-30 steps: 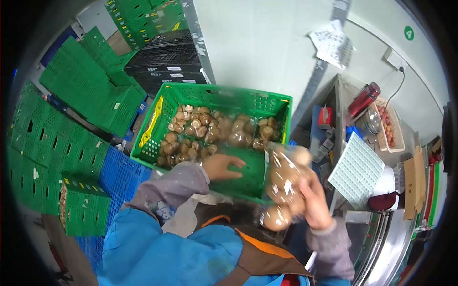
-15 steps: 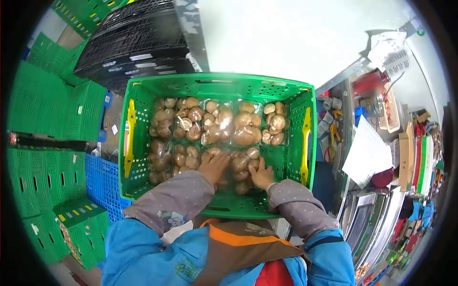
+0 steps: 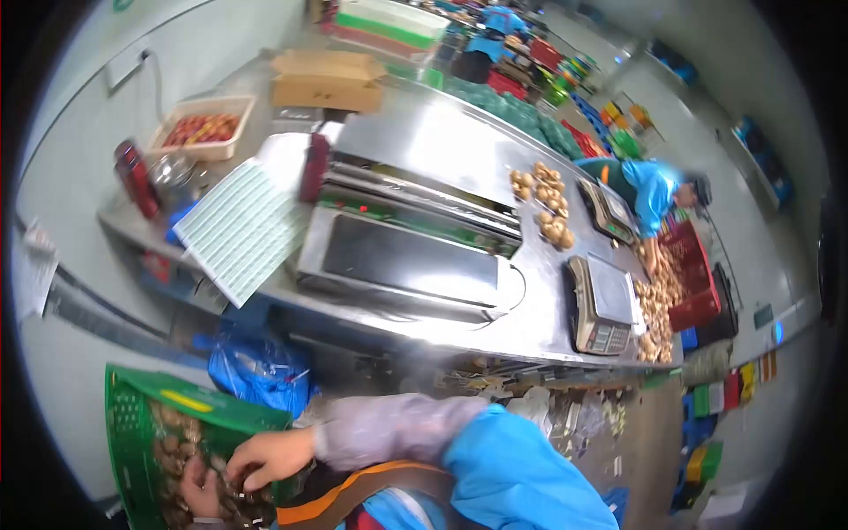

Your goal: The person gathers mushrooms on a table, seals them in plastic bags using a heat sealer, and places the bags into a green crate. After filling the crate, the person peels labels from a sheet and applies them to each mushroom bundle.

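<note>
Packing hall, pale walls and a long steel table (image 3: 442, 141) across the middle; low at the left edge of view, below and in front of that table, sits a green crate (image 3: 132, 415) with both hands inside it. The right hand (image 3: 265, 455) reaches in from a grey sleeve, its fingers (image 3: 243, 466) bent down and slightly apart over the bagged mushrooms (image 3: 172, 450); whether they pinch the film I cannot tell. The left hand (image 3: 199, 493) lies lower among the bags, half hidden, and its fingers cannot be read either. The main risk, as I judge it, is that the view is turned toward the table while the hands work off to the side: handled by feel, the thin film could tear under a fingertip, or a slick bag could slide over the crate wall. The crate holds several clear bags of brown mushrooms, packed close. Just beside it hangs a crumpled blue plastic bag (image 3: 256, 371), contents hidden. On the table stand a sealing machine (image 3: 406, 256), a scale (image 3: 601, 305) with loose mushrooms (image 3: 655, 309) heaped beside it, and small clusters of mushrooms (image 3: 543, 194) farther along. Toward the wall are a shallow basket (image 3: 203, 128) of red pieces too small to name, a cardboard box (image 3: 327, 79), closed, and a red flask (image 3: 137, 177). At the far end a co-worker (image 3: 649, 190) in blue bends over a red crate (image 3: 693, 265).
</note>
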